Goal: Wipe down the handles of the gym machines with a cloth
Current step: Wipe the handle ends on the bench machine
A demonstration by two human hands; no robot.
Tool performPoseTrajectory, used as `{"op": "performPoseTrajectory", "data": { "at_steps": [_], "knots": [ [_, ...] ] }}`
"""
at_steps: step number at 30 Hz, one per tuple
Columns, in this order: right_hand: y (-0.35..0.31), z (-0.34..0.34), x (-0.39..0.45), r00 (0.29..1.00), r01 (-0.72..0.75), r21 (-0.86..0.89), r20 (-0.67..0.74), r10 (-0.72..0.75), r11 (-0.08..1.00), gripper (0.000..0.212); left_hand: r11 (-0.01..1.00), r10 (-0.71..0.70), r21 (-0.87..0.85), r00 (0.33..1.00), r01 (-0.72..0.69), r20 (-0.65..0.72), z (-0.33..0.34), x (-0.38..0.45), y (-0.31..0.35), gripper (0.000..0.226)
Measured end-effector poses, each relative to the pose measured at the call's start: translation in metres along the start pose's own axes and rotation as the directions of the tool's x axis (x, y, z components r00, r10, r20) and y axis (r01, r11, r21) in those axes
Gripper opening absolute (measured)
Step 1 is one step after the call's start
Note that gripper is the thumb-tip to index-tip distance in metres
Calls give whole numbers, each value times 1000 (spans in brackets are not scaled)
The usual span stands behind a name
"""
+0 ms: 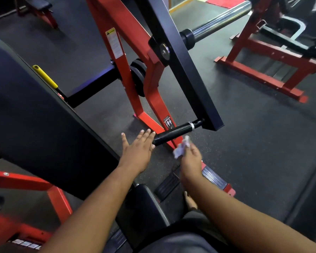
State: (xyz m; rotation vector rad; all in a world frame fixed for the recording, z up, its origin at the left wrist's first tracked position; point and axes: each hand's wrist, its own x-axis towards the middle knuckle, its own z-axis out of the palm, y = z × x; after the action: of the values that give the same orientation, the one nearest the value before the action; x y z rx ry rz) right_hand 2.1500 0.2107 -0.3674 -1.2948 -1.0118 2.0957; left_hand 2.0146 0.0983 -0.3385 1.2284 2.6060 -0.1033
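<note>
The right hand (190,157) pinches one crumpled white cloth (181,148) between curled fingers and thumb, holding it just below and beside the near end of the machine's handle (173,133), apart from it. The left hand (137,150) is released, its fingers straight and spread, palm down, with the fingertips reaching the free end of that same handle; whether they actually touch it cannot be told. Both bare forearms stretch forward from the bottom of the view, the left one angled in from lower left, the right from lower right. The handle is one short black cylinder with a smooth, slightly glossy grip and a silver ring near its far end, where it joins a flat black steel lever arm (181,61) that slopes up to a pivot on the red painted frame (128,57). One chromed weight sleeve (221,21) sticks out from that arm toward the upper right. One large black padded back rest (35,114) fills the left side, with one yellow-gripped adjustment lever (45,76) behind its edge. Two ribbed black foot plates (213,177) lie on the floor beneath the right wrist. The speckled black rubber floor (254,143) carries a second red-framed machine (268,57) at upper right, well apart.
</note>
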Motion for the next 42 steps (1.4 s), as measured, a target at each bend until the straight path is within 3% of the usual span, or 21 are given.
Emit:
{"op": "performPoseTrajectory", "data": {
  "at_steps": [2,7,13,17,19,20,21,22,23,25,27,28,32,37,39,42],
  "knots": [
    [-11,1,30,991,12,75,-136,-1,997,24,1000,1,-2,1000,-1,0,-1,-1,1,54],
    [-7,46,45,979,-37,254,-184,86,967,41,1000,5,30,1000,-5,-4,-2,0,2,54],
    [7,66,-25,961,-274,318,54,271,908,24,999,1,53,1000,-1,9,0,1,2,54],
    [-5,43,-34,939,-319,159,186,288,934,21,999,-12,34,1000,11,20,-1,2,3,54],
    [-12,25,-24,975,-205,144,123,188,968,20,999,-16,34,1000,16,15,-1,0,3,55],
    [-15,16,-15,994,-79,106,82,70,991,22,1000,-17,26,1000,17,13,-1,0,3,55],
    [-17,7,-7,993,98,-15,72,-97,995,27,1000,-18,11,1000,18,17,-1,-1,2,55],
    [-22,2,1,949,311,-213,127,-290,926,35,1000,-18,-8,1000,19,22,0,-1,1,56],
    [-21,-1,13,876,482,-409,238,-420,774,43,999,-15,-30,1000,15,26,0,-1,1,57],
    [-12,4,34,753,656,-626,502,-425,422,49,998,0,-68,999,2,33,0,-1,-2,59],
    [4,11,42,680,719,-682,649,-341,134,56,994,6,-107,999,-1,50,-3,-2,-5,61],
    [14,13,43,635,754,-654,700,-328,64,61,991,3,-137,998,5,58,-4,-3,-7,62],
    [37,3,47,470,851,-523,803,-366,-55,62,957,-9,-289,996,35,93,-6,-7,-9,72],
    [39,-34,50,286,928,-329,930,-230,-177,64,948,1,-318,995,32,104,-11,-4,-11,73],
    [33,-46,43,307,929,-356,896,-321,-106,64,957,10,-289,995,18,97,-11,-3,-12,71],
    [14,-24,41,397,899,-431,730,-557,76,51,963,24,-269,996,1,87,-9,-2,-12,68]
  ]
}}
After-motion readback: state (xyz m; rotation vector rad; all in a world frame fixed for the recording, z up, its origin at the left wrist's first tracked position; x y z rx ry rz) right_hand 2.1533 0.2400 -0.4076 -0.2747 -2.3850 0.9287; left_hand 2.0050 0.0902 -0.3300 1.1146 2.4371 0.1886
